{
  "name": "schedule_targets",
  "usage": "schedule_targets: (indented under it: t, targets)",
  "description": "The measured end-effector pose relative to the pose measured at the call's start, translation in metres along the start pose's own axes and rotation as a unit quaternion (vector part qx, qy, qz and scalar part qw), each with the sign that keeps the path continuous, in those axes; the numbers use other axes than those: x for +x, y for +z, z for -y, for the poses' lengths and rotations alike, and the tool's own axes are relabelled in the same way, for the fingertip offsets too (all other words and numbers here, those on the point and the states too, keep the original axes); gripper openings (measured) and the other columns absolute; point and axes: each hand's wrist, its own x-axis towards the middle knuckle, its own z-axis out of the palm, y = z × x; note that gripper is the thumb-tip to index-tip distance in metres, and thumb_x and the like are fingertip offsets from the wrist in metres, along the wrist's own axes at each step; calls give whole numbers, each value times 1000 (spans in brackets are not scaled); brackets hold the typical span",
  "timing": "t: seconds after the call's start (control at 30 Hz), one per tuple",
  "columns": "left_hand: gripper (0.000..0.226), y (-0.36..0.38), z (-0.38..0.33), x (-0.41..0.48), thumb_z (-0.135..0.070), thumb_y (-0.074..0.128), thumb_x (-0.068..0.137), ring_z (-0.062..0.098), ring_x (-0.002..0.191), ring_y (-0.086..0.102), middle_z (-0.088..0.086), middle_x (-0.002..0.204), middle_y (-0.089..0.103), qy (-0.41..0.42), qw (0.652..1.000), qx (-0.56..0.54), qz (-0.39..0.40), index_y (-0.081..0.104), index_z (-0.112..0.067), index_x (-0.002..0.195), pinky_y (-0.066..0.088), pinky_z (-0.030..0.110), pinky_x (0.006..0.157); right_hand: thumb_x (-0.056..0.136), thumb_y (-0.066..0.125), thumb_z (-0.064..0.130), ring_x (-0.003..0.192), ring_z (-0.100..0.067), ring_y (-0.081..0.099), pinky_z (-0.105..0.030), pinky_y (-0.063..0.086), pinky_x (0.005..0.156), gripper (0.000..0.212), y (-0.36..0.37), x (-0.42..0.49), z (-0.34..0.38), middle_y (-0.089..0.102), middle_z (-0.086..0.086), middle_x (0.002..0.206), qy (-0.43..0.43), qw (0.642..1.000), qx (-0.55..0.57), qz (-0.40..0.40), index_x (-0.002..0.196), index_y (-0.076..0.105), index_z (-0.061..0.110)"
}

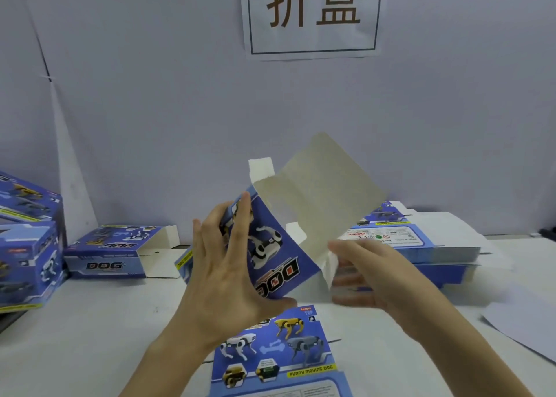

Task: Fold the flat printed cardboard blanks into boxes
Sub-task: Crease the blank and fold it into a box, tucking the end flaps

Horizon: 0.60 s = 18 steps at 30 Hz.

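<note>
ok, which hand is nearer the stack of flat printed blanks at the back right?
Right. The right hand is blurred just in front of the stack of flat blue printed cardboard blanks, overlapping its near edge in view. The left hand grips the half-opened box, further left of it.

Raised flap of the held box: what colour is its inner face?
Plain greyish beige, unprinted, on the raised flap; head view shows it.

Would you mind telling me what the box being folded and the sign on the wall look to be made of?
Box being folded: thin paperboard, apparently; blue glossy-looking print outside, dull grey-beige uncoated inside, and it creases sharply along the flaps. Sign on the wall: plain white paper by the look of it, matte, slightly rippled at its lower edge, printed with dark characters.
</note>
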Motion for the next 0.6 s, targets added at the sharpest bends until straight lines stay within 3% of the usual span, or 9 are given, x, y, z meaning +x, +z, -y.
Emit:
schedule_targets:
  t: [0.1,0.17,0.2,0.27,0.3,0.33,0.43,0.53,0.6]
  targets:
    - [140,-6,8,-2,-70,72,43,29,132,28,-8,138,16,47,999,9,21,-16,-40,147,39,67,99,78,69,40,83,-9,68,-30,60,70,22,-9,4,2,71,8,90,-193,975,12,-111,96,64,28]
    - [144,-9,13,-4,-65,76,44,22,133,27,-12,140,12,66,996,-21,61,-22,-42,146,45,59,99,75,61,47,74,-2,64,-22,56,67,23,-15,1,6,70,12,78,-273,955,49,-103,82,71,27]
    - [143,-8,12,-1,-67,76,45,22,132,29,-10,140,14,69,995,-35,65,-19,-40,148,49,52,97,74,60,48,71,-1,62,-20,55,66,24,-19,1,8,69,11,74,-271,955,77,-95,77,74,28]
    - [138,-9,8,7,-87,60,47,34,128,39,4,127,33,3,995,-90,44,9,-16,153,49,47,98,74,61,43,69,-2,63,-20,56,66,22,-24,3,10,70,8,73,-224,962,141,-65,71,76,27]
    - [141,-13,2,13,-96,49,45,41,127,42,3,116,41,-40,993,-105,29,25,-4,149,45,52,101,76,62,38,68,-3,65,-20,57,64,22,-26,6,9,71,7,73,-188,965,178,-52,68,77,25]
    - [139,-14,-2,16,-97,46,46,42,128,40,3,115,42,-26,994,-108,20,28,-3,147,41,57,104,79,62,33,66,-5,67,-22,58,60,22,-26,9,8,72,5,74,-148,962,225,-40,68,77,22]
    - [128,-9,-1,2,-74,68,57,39,132,34,0,144,18,133,991,-11,19,-1,-26,154,41,66,98,87,62,23,60,-12,69,-22,52,45,9,-24,18,2,74,0,77,-40,939,340,-22,88,69,16]
    - [123,-5,12,-3,-73,62,63,16,147,12,4,147,17,160,987,6,0,-6,-26,154,22,72,105,74,70,28,57,-16,55,-20,38,38,22,-27,21,-4,67,-1,75,20,951,309,-10,91,62,17]
    - [122,-7,9,-2,-72,63,63,6,144,14,5,146,20,172,985,4,-12,-5,-26,154,28,73,102,67,72,30,60,-17,53,-21,36,38,28,-31,22,-5,67,-2,76,44,953,299,2,91,63,18]
